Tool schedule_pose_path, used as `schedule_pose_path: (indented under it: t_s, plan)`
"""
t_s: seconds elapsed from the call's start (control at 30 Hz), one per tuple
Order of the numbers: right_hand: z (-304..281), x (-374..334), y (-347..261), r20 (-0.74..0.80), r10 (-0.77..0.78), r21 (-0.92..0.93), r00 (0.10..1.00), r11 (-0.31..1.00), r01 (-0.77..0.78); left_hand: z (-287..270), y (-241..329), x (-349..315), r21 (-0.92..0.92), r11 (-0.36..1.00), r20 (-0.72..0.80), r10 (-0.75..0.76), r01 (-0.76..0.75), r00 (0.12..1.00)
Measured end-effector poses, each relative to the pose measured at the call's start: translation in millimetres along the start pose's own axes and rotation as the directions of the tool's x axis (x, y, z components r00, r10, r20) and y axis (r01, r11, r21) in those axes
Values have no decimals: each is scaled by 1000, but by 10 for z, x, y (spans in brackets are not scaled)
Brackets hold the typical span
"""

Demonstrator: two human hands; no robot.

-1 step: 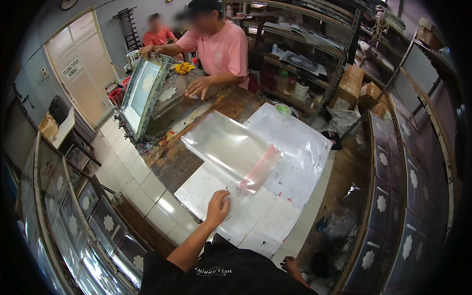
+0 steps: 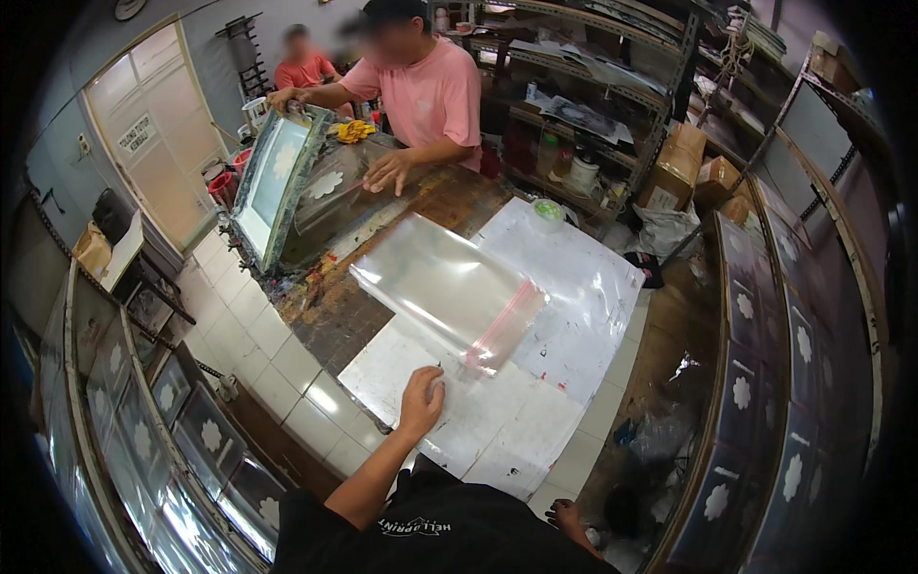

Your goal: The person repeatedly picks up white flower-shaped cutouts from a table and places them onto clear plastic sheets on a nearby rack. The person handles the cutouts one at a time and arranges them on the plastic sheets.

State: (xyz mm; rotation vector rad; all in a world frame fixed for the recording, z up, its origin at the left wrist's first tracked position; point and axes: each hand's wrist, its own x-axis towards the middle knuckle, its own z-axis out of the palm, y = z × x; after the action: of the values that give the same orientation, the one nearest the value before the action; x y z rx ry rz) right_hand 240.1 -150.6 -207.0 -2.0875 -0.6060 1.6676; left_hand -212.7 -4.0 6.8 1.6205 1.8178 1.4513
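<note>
Clear plastic bag (image 2: 445, 287) with a red strip (image 2: 505, 328) along one end: lies flat on the white sheet (image 2: 574, 287) covering the worktable (image 2: 316, 316). Left hand (image 2: 422, 399): rests fingers-down on the sheet just beside the bag's near corner, gripping nothing. Right hand (image 2: 568, 518): low at the person's side, well apart from the bag; fingers too small to tell whether curled or spread. Across the table, a person in a pink shirt (image 2: 435, 96) tilts a framed screen (image 2: 277, 182).
</note>
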Motion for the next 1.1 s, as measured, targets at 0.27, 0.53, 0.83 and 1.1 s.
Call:
schedule_pose_path:
  t_s: [0.27,0.53,0.83,1.1]
  plan:
    - [-61,-111,210,-75,57,63,996,997,-53,-461,498,832,592,763,-133,408,-258,903]
    - [101,-313,139,-109,51,117,993,992,-38,-836,-569,1127,782,620,155,-90,-67,984]
    - [100,-378,233,-152,4,56,988,998,4,-735,-1037,991,781,596,169,88,-188,982]
    - [88,-999,-957,-427,-437,323,792,744,584,-257,536,378,217,862,472,319,-459,822]
